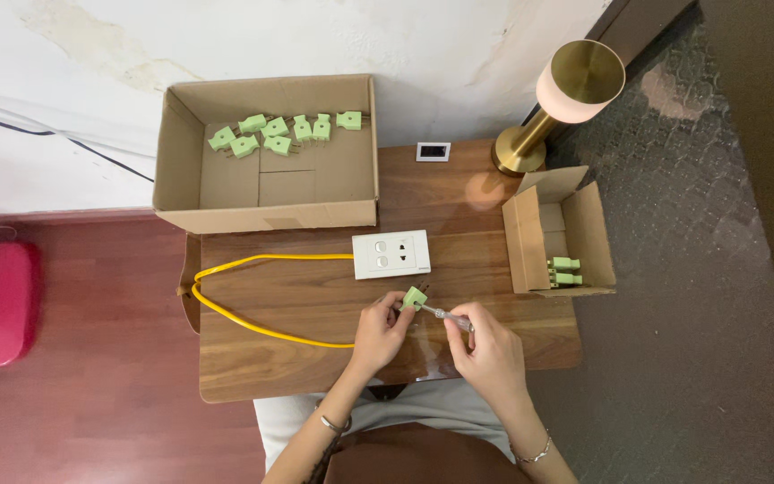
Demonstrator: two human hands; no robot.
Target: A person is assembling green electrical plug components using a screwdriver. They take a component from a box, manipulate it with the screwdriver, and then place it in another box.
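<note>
Grip green plug (415,297) firmly in left hand (380,332) above wooden table (315,305), near white socket plate (391,254); keep screwdriver (445,315), pinched in right hand (492,352), square to screw.

On the table (315,305), the socket plate (391,254) sits at centre, with the large box (266,154) of plugs (279,133) at 11 o'clock and the small box (559,235) at 3 o'clock. The lamp (559,103) stands at 1 o'clock. At 6 o'clock the left hand (380,330) holds a plug (415,298), the right hand (487,351) beside it holding a screwdriver (445,315), and the cable (253,300) loops out to 9 o'clock.
</note>
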